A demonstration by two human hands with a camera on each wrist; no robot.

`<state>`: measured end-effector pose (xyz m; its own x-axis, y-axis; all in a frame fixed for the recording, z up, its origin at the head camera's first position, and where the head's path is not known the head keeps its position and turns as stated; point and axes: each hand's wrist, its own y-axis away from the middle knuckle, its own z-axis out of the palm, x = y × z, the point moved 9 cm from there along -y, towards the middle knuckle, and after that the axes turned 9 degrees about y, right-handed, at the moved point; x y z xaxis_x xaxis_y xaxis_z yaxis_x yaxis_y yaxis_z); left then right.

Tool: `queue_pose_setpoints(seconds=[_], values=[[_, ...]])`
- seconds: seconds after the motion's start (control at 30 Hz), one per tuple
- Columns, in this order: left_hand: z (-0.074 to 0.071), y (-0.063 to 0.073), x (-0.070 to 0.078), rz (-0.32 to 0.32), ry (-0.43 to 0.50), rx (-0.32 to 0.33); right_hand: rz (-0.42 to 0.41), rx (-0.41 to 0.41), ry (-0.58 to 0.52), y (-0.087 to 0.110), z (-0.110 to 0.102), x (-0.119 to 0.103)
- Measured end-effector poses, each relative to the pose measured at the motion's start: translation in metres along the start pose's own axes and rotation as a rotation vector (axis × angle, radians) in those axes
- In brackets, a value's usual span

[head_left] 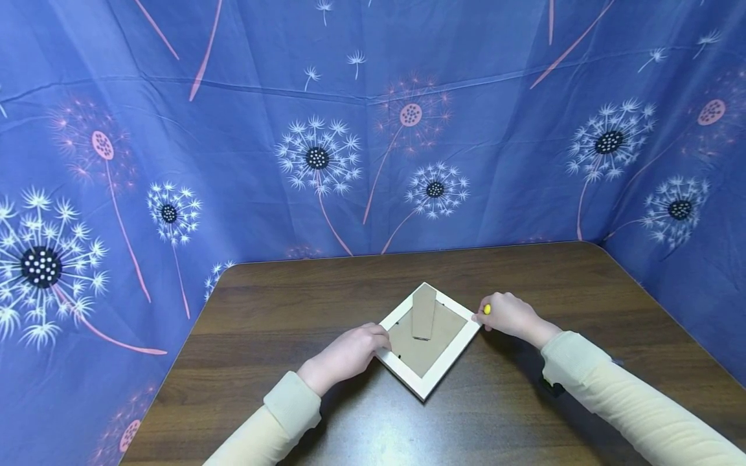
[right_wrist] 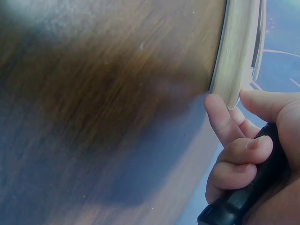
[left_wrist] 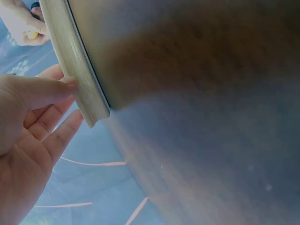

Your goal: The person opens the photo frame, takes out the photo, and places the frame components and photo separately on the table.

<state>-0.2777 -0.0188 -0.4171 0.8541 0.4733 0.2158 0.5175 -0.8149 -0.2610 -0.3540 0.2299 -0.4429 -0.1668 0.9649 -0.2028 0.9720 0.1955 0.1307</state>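
Observation:
A picture frame [head_left: 445, 364] lies back side up, turned cornerwise, with a pale wooden border, a brown backing board [head_left: 402, 353] and a folded easel stand [head_left: 423, 314]. My left hand [head_left: 352, 353] pinches its left corner; thumb and fingertips grip the border [left_wrist: 77, 61] in the left wrist view. At the right corner, thumb and forefinger of my right hand [head_left: 509, 317] hold the border [right_wrist: 232, 56]. The same hand's other fingers curl round a black-handled tool [right_wrist: 253, 187], whose yellow end [head_left: 487, 309] pokes out; its working tip is hidden.
A dark brown wooden table [head_left: 280, 304] lies under the hands, its far edge against a blue curtain [head_left: 245, 162] printed with dandelions. The curtain also runs along the right side. Small dark tabs [head_left: 399, 356] sit along the backing's rim.

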Motion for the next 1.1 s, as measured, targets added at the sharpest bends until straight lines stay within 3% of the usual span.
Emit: queue_pose_setpoints(seconds=[0.6, 0.73, 0.87, 1.0, 1.1], values=[[-0.001, 0.001, -0.006, 0.011, 0.034, 0.019, -0.006, 0.023, -0.003, 0.001, 0.003, 0.002], [-0.003, 0.004, -0.009, -0.023, 0.091, 0.052, -0.022, 0.044, 0.007, 0.003, -0.005, -0.003], [-0.011, 0.009, -0.019, -0.172, 0.146, 0.130, -0.067, 0.117, -0.018, 0.005, -0.033, -0.014], [-0.020, 0.017, -0.039, -0.430, 0.226, 0.216, -0.116, 0.261, -0.088, 0.011, -0.079, -0.033], [-0.017, 0.022, -0.054, -0.610, 0.329, 0.216, -0.146, 0.408, -0.185, 0.021, -0.117, -0.047]])
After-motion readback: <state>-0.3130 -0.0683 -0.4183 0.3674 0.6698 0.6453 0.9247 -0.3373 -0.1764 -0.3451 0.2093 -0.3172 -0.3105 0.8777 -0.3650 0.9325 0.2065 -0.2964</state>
